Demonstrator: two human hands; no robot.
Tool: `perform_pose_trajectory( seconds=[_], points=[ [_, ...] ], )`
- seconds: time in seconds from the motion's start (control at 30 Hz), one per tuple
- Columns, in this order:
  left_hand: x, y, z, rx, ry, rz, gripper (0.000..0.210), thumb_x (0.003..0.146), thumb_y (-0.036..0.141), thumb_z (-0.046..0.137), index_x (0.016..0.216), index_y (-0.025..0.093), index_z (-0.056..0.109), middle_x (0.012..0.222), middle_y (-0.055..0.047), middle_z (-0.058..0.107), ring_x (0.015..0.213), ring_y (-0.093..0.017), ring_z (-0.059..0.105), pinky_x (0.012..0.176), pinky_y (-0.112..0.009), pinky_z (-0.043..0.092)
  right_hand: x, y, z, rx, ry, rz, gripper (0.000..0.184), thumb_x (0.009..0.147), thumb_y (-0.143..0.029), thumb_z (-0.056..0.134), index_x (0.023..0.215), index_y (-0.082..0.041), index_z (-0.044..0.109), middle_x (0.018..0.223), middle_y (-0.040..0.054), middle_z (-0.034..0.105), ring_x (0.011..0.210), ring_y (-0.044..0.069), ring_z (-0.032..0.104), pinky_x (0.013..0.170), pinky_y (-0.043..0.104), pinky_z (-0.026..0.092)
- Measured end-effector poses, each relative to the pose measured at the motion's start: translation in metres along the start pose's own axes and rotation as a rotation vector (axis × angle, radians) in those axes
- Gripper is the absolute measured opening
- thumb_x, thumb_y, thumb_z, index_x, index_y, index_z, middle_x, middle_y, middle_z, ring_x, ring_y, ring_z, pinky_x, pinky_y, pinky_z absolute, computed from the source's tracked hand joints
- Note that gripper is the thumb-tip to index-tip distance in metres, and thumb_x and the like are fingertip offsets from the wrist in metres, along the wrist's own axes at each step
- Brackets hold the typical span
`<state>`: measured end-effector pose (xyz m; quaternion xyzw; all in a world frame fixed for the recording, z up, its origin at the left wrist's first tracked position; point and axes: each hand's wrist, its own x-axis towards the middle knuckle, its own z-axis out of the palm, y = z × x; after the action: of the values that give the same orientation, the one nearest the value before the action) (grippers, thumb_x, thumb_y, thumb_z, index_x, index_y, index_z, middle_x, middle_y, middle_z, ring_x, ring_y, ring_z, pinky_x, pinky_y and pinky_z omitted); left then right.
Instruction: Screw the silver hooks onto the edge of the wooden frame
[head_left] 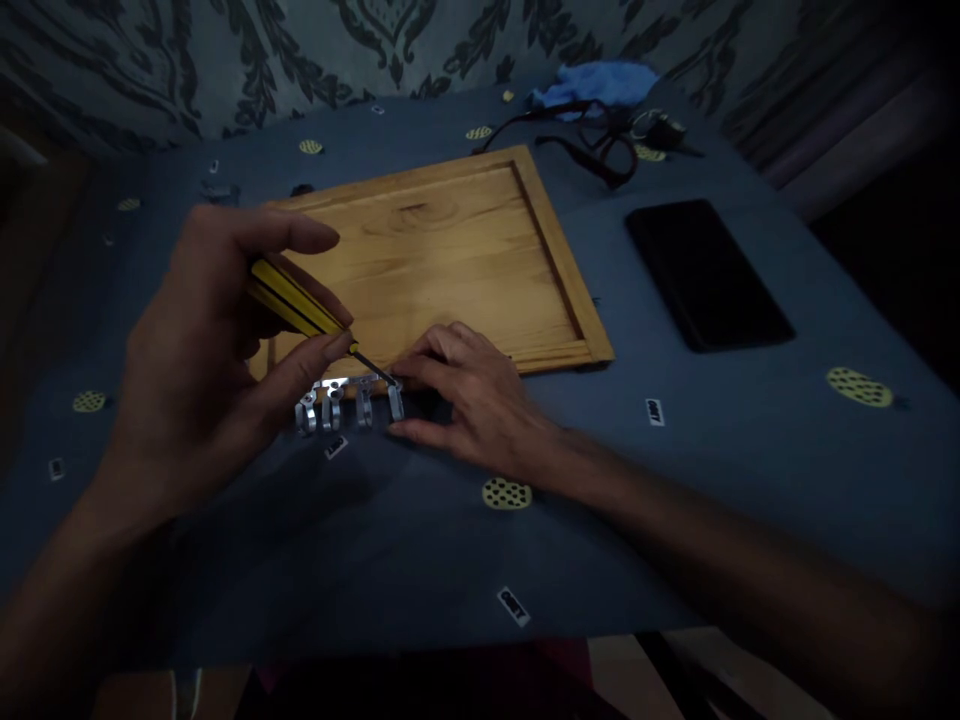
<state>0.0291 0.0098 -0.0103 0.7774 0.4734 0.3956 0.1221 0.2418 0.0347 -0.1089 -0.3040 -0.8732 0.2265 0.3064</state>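
My left hand (217, 340) is closed around a yellow and black screwdriver (300, 300). The thin shaft slants down to the right, its tip at the right end of a silver metal hook rack (335, 400) with several hooks. This rack lies along the near edge of a framed wooden board (442, 260). My right hand (472, 400) pinches the rack's right end between thumb and fingers, close to the screwdriver tip. Whether a screw sits under the tip is too small and dark to tell.
A black phone (709, 275) lies right of the board. Behind it are dark-framed glasses (592, 150), keys (660, 130) and a crumpled blue cloth (596, 85). A small dark object (221, 192) rests at the back left. The table (600, 570) wears a blue patterned cover.
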Motion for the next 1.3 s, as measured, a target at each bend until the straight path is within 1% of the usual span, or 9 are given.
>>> perform_pose_trajectory(
  seconds=[0.13,0.27,0.37,0.43,0.63,0.7,0.87,1.07,1.3],
  points=[
    [0.000,0.006,0.000,-0.079,-0.048,-0.055,0.057,0.078,0.012,0.079,0.129,0.030,0.063,0.111,-0.002,0.066,0.096,-0.015,0.071,0.080,-0.025,0.064,0.001,-0.001,0.000,0.000,-0.020,0.019,0.060,0.095,-0.070,0.052,0.117,-0.017,0.069,0.109,0.0118,0.064,0.102,0.029,0.056,0.086,0.045,0.048],
    [0.004,0.008,-0.004,-0.117,-0.051,-0.073,0.053,0.083,0.022,0.079,0.131,0.035,0.061,0.102,0.000,0.069,0.095,-0.019,0.072,0.079,-0.030,0.066,0.000,-0.002,-0.002,0.005,-0.019,0.017,0.061,0.096,-0.069,0.051,0.119,-0.015,0.069,0.109,0.0123,0.064,0.103,0.029,0.057,0.085,0.045,0.049],
    [0.005,0.003,-0.007,-0.138,-0.027,-0.055,0.052,0.085,0.025,0.078,0.134,0.033,0.060,0.098,-0.001,0.070,0.097,-0.020,0.072,0.082,-0.032,0.065,0.000,-0.002,-0.002,0.006,-0.017,0.012,0.059,0.096,-0.066,0.054,0.121,-0.014,0.069,0.110,0.0127,0.064,0.103,0.029,0.057,0.086,0.045,0.049],
    [0.005,-0.002,-0.008,-0.121,-0.047,-0.051,0.054,0.087,0.026,0.076,0.137,0.031,0.057,0.102,-0.002,0.070,0.099,-0.021,0.071,0.084,-0.033,0.065,-0.001,-0.001,-0.002,-0.002,-0.012,0.006,0.056,0.096,-0.063,0.058,0.121,-0.014,0.069,0.110,0.0124,0.064,0.102,0.028,0.057,0.086,0.044,0.050],
    [0.001,-0.009,-0.007,-0.060,-0.092,-0.016,0.055,0.090,0.028,0.074,0.139,0.035,0.050,0.142,-0.002,0.056,0.102,-0.018,0.071,0.076,-0.026,0.065,0.000,-0.001,0.000,-0.014,0.000,-0.008,0.052,0.094,-0.058,0.064,0.120,-0.014,0.069,0.109,0.0120,0.065,0.101,0.028,0.058,0.086,0.044,0.050],
    [0.002,-0.008,-0.007,-0.052,-0.094,-0.028,0.055,0.091,0.028,0.074,0.139,0.035,0.050,0.142,-0.002,0.058,0.102,-0.019,0.072,0.077,-0.027,0.065,0.000,0.000,0.000,-0.012,0.001,-0.012,0.050,0.094,-0.056,0.065,0.120,-0.014,0.069,0.109,0.0119,0.066,0.101,0.028,0.058,0.086,0.044,0.050],
    [0.003,-0.003,-0.009,-0.050,-0.089,-0.037,0.054,0.090,0.026,0.074,0.139,0.035,0.053,0.117,-0.002,0.067,0.101,-0.021,0.073,0.078,-0.031,0.065,-0.001,-0.001,0.000,-0.017,0.020,-0.010,0.047,0.094,-0.054,0.065,0.118,-0.015,0.070,0.108,0.0116,0.066,0.101,0.028,0.059,0.082,0.043,0.050],
    [0.001,0.001,-0.007,-0.075,-0.110,-0.068,0.051,0.091,0.025,0.071,0.138,0.037,0.053,0.141,-0.001,0.060,0.100,-0.020,0.072,0.075,-0.030,0.066,-0.001,-0.001,0.000,-0.036,0.017,-0.017,0.046,0.089,-0.048,0.074,0.118,-0.013,0.070,0.108,0.0115,0.066,0.100,0.028,0.059,0.082,0.043,0.050],
    [-0.001,0.000,-0.007,-0.065,-0.126,-0.071,0.052,0.091,0.027,0.071,0.138,0.038,0.052,0.141,-0.001,0.060,0.101,-0.021,0.073,0.078,-0.033,0.069,0.000,-0.001,-0.001,-0.022,-0.007,-0.002,0.045,0.089,-0.049,0.074,0.117,-0.014,0.069,0.109,0.0110,0.065,0.102,0.028,0.057,0.084,0.044,0.049]
  ],
)
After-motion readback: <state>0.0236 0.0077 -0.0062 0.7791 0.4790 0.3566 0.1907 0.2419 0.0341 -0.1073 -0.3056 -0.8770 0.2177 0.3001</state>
